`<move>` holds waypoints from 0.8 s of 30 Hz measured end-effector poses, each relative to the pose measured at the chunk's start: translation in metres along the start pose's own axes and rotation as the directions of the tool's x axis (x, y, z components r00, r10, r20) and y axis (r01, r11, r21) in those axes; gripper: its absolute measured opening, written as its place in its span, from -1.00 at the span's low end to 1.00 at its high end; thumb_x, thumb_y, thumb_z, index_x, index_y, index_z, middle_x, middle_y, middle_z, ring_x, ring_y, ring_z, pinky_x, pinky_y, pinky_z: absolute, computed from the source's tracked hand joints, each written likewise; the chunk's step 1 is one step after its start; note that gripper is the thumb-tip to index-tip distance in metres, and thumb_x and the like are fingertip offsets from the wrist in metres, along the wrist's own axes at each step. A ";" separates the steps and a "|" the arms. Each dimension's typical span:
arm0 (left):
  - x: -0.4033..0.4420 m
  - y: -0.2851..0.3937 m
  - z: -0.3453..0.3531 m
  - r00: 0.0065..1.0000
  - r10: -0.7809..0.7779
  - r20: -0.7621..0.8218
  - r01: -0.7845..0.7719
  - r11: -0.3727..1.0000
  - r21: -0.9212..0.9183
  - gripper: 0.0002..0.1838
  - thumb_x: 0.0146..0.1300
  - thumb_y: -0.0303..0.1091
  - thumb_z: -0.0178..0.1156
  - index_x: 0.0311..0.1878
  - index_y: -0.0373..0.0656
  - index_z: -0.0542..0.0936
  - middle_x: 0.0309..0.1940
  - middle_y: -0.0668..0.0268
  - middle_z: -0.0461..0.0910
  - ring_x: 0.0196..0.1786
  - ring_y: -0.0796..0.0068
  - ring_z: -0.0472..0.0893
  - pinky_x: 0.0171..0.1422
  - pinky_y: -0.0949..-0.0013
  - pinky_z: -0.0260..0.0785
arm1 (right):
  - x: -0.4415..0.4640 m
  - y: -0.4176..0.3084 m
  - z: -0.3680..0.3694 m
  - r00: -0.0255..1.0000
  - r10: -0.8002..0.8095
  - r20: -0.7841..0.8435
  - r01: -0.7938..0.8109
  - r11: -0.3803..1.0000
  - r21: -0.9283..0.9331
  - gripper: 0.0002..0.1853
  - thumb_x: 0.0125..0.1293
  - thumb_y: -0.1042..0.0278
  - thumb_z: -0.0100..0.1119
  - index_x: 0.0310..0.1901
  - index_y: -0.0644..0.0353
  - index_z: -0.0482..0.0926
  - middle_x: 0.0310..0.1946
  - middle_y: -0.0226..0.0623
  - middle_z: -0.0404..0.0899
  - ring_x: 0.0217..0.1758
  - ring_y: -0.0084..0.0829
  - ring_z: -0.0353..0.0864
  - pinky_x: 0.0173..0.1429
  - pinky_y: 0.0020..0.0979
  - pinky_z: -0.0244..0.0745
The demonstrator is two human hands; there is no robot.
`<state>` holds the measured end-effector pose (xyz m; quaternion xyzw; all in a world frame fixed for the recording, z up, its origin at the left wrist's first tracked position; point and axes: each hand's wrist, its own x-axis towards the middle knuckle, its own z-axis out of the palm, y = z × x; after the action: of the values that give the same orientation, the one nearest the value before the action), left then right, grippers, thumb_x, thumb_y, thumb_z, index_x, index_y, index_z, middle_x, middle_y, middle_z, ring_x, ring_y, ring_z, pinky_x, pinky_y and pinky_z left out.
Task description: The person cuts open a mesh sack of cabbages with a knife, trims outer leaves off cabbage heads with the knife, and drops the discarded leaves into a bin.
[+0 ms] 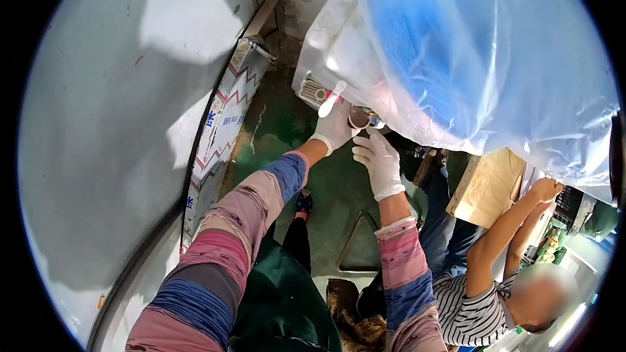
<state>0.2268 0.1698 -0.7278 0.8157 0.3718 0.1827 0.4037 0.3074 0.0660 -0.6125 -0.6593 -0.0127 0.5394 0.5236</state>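
My left hand (336, 129), in a white glove, is closed on a small round brown cup (358, 117) at the edge of the plastic-covered surface. A white spoon-like tool (331, 100) with a red part sticks up by the same hand; how it is held is unclear. Close to the cup on its right is my right hand (378, 160), also white-gloved, with its fingers apart and nothing visible in them. Clear plastic sheeting (456, 58) over something blue lies just beyond both hands.
A person in a striped shirt (466, 306) works at the lower right, hands by the sheeting. Near them is a wooden box (486, 189). A large grey panel (117, 124) stands left. On the green floor (329, 202) lies a metal frame (357, 244).
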 end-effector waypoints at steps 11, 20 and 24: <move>0.000 -0.001 0.005 1.000 0.018 0.003 -0.017 1.000 -0.016 -0.38 0.00 -0.25 0.40 0.11 -0.17 0.35 -0.02 0.02 0.51 0.10 -0.03 0.49 0.07 0.10 0.44 | -0.002 -0.001 0.003 0.999 0.027 -0.025 -0.025 0.997 0.078 -0.59 0.44 0.19 0.02 0.20 0.26 0.44 -0.15 -0.13 0.64 -0.25 -0.37 0.63 -0.14 -0.37 0.55; -0.003 0.007 -0.004 0.999 -0.001 -0.047 -0.004 0.995 -0.099 -0.69 0.07 -0.29 0.25 -0.09 -0.14 0.61 -0.12 0.15 0.62 0.01 0.06 0.55 0.14 0.06 0.34 | -0.003 0.003 0.004 0.999 0.038 -0.015 -0.036 0.988 0.149 -0.59 0.45 0.18 -0.01 0.20 0.26 0.44 -0.11 -0.12 0.61 -0.20 -0.35 0.60 -0.11 -0.35 0.54; -0.002 0.003 -0.002 0.997 0.032 -0.071 -0.039 0.995 -0.096 -0.74 0.10 -0.36 0.19 -0.12 -0.16 0.61 -0.16 0.13 0.62 -0.03 0.05 0.56 0.10 0.07 0.36 | -0.001 0.006 -0.001 0.999 0.035 0.023 -0.038 0.979 0.200 -0.60 0.47 0.20 -0.10 0.20 0.25 0.43 -0.08 -0.14 0.60 -0.14 -0.33 0.58 -0.05 -0.34 0.52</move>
<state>0.2258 0.1681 -0.7241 0.7948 0.3615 0.2358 0.4267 0.3047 0.0620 -0.6157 -0.5981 0.0488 0.5537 0.5773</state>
